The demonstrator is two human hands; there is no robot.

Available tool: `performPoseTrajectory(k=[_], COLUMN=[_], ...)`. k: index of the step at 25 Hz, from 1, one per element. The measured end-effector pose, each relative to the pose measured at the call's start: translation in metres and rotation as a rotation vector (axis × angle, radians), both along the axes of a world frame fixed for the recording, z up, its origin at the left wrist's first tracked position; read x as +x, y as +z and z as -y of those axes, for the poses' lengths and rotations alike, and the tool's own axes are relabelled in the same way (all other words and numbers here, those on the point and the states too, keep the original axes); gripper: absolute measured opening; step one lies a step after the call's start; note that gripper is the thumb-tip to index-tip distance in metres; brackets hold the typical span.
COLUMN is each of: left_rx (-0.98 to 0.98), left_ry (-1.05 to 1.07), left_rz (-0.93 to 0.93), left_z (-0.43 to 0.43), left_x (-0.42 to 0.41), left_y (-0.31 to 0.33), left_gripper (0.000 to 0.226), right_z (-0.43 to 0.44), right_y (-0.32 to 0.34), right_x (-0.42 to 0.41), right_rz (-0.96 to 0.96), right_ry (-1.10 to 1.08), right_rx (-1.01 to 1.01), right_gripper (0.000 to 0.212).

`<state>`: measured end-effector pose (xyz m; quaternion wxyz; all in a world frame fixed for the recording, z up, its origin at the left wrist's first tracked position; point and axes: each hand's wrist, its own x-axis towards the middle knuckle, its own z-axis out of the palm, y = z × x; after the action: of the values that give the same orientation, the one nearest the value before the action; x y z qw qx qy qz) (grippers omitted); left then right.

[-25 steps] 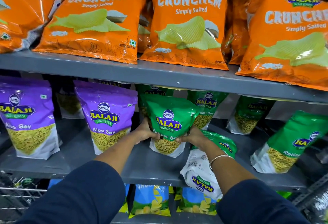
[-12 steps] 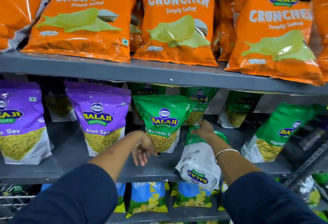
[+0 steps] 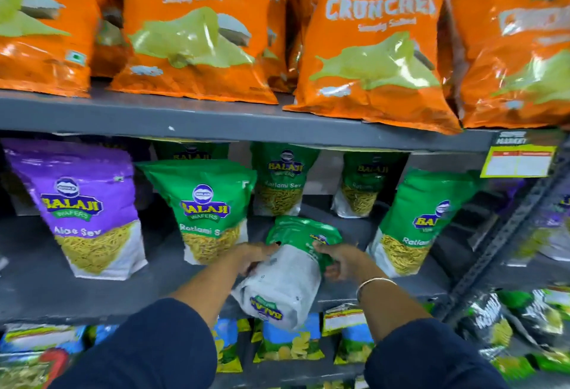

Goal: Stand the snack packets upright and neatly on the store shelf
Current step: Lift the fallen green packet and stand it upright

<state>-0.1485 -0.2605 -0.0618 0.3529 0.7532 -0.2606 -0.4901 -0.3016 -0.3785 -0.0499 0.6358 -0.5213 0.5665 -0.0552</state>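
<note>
A fallen green and white Ratlami Sev packet (image 3: 287, 277) lies back side up on the grey middle shelf (image 3: 92, 296), its bottom end hanging over the front edge. My left hand (image 3: 253, 257) grips its left side and my right hand (image 3: 339, 260) grips its right side. To its left, a green Ratlami Sev packet (image 3: 206, 209) stands upright, with a purple Aloo Sev packet (image 3: 89, 212) further left. Another green packet (image 3: 413, 222) leans on the right. Two green packets (image 3: 282, 178) (image 3: 364, 185) stand further back.
Large orange Crunchem chip bags (image 3: 197, 33) fill the upper shelf (image 3: 246, 123). Blue and green packets (image 3: 290, 342) sit on the shelf below. A yellow price tag (image 3: 521, 160) hangs at the right. A slanted metal upright (image 3: 505, 234) borders the right side.
My left hand left the upright green packet and moved right. Both hands now hold the fallen packet. The view shifted to the right.
</note>
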Motion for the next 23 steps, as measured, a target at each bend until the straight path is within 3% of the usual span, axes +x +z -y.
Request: performPoseTrajectory(k=[1,3,4,5,7,9,13,16,19,23], left_rx=[-0.007,0.025,0.033,0.043,0.122,0.151,0.076,-0.076,-0.237,-0.482], left_ry=[0.069,0.175,0.205,0.215,0.219,0.197,0.217,0.239,0.242,0.344], left_rz=[0.028,-0.001,-0.028,-0.068,-0.059,-0.046,-0.036,0.051,0.196,0.238], left_z=[0.007,0.006,0.005,0.004,0.006,0.010,0.015,0.024,0.031,0.041], left_x=[0.006,-0.010,-0.018,-0.026,-0.036,-0.039,-0.051,-0.050,-0.047,-0.041], left_y=[-0.014,-0.006,0.002,0.011,0.018,0.018,0.040,0.049,0.056,0.046], left_gripper=[0.079,0.047,0.041,0.042,0.030,0.037,0.030,0.080,0.069,0.060], right_z=[0.010,0.028,0.032,0.035,0.036,0.040,0.051,0.047,0.047,0.055], right_y=[-0.004,-0.013,-0.013,-0.014,-0.015,-0.013,0.006,0.040,0.058,0.056], right_x=[-0.002,-0.002,-0.001,-0.001,-0.001,-0.004,-0.012,-0.019,-0.017,-0.003], right_rz=[0.019,0.074,0.059,0.035,-0.008,0.009,0.160,0.342,0.480,0.540], right_ry=[0.027,0.028,0.066,0.100,0.154,0.171,0.203,0.224,0.194,0.155], right_rx=[0.064,0.158,0.180,0.207,0.236,0.247,0.203,0.035,-0.213,-0.414], right_gripper=[0.069,0.075,0.077,0.074,0.050,0.033,0.042,0.015,0.033,0.052])
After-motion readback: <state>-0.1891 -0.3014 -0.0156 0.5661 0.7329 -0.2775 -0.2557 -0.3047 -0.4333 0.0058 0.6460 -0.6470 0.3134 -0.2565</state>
